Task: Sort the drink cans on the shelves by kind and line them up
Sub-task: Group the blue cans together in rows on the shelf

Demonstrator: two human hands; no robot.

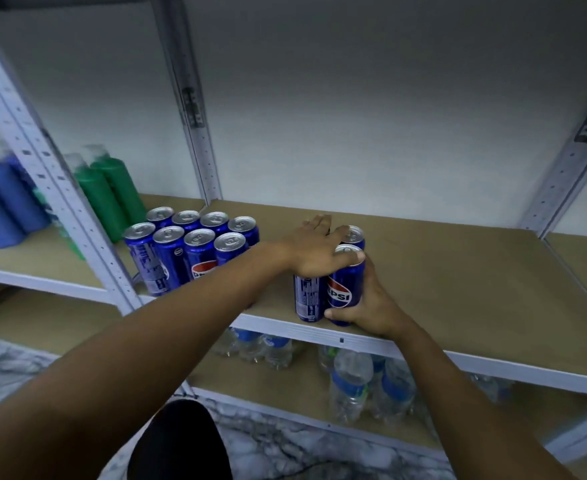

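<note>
A small cluster of blue Pepsi cans (344, 292) stands upright near the front edge of the middle shelf (458, 271), right of centre. My left hand (314, 249) lies flat across the tops of the cluster, fingers stretched out and pressing down, hiding at least one can. My right hand (365, 303) wraps the front right can from its right side, thumb curled round low at the front below the logo. To the left, well apart, eight more blue cans (191, 245) stand in two neat rows of four. Beyond the shelf post (56, 188) are green bottles (108, 188) and blue bottles (4, 202), blurred. Water bottles (354, 379) sit on the shelf below.
</note>
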